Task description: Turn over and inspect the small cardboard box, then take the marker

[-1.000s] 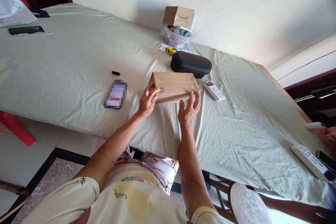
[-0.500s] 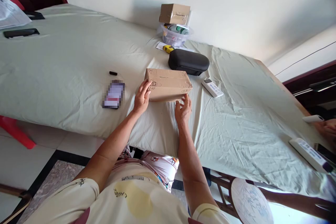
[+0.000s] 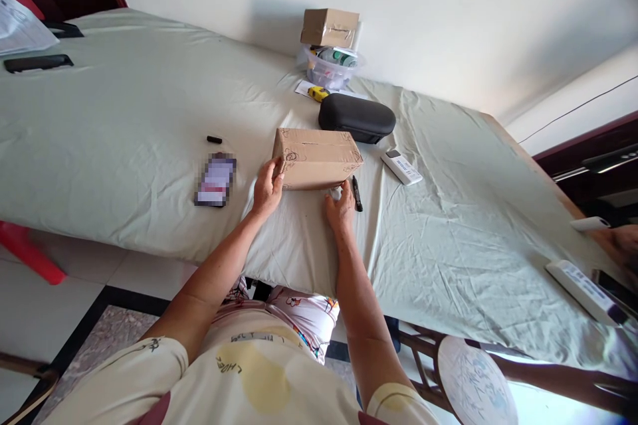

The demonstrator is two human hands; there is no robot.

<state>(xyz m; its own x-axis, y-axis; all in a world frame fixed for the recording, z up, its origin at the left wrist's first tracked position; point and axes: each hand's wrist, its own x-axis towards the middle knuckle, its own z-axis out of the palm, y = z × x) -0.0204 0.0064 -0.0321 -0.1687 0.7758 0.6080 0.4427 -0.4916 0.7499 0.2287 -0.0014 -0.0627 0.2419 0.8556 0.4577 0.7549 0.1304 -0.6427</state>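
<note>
A brown cardboard box with drawings on its corners rests on the pale green cloth of the table. My left hand grips the box's near left corner, thumb on the front face. My right hand lies low on the cloth at the box's near right edge, fingers curled by something small and white that I cannot make out. A black marker lies on the cloth just right of that hand.
A phone and a small black cap lie left of the box. Behind it are a black case, a white remote, a yellow tape measure, and a plastic tub topped by a small carton. Another person's hand is at the right edge.
My right hand has come down from the box's right end to the cloth in front of it. The black marker now lies in view beside it. The box shifted slightly left.
</note>
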